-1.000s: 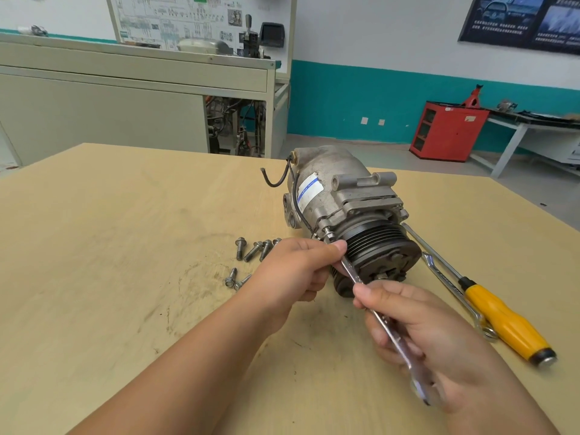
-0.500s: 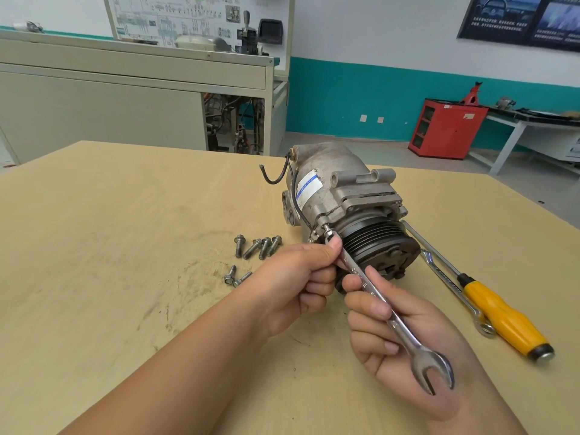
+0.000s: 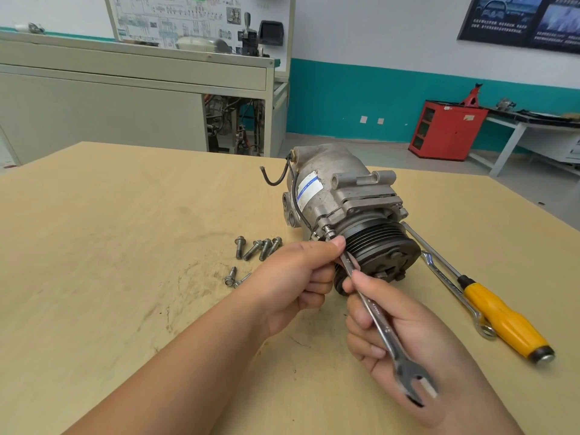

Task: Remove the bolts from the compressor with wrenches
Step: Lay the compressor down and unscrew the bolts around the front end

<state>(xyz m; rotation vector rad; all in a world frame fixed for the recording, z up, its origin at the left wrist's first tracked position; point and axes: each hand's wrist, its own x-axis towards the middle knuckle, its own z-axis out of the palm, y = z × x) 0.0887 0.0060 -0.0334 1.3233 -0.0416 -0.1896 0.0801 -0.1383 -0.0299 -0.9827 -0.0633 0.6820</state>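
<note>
– Hands: left hand (image 3: 295, 277) pinches the wrench (image 3: 376, 315) head at the bolt (image 3: 329, 229), right hand (image 3: 408, 340) grips its shank
– Compressor (image 3: 332, 196) lies on the table (image 3: 125, 246); I'd seat the head square and swing short
– Room?
– Pulley (image 3: 376, 243) crowds the wrench; loose bolts (image 3: 257, 248) left, screwdriver (image 3: 502, 321) right, both apart

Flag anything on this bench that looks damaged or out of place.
The black wire at the rear of the compressor ends loose in the air, its tip looking cut and bare. The table is scuffed and stained near the loose bolts, which lie in two small groups. Nothing else stands out.
</note>
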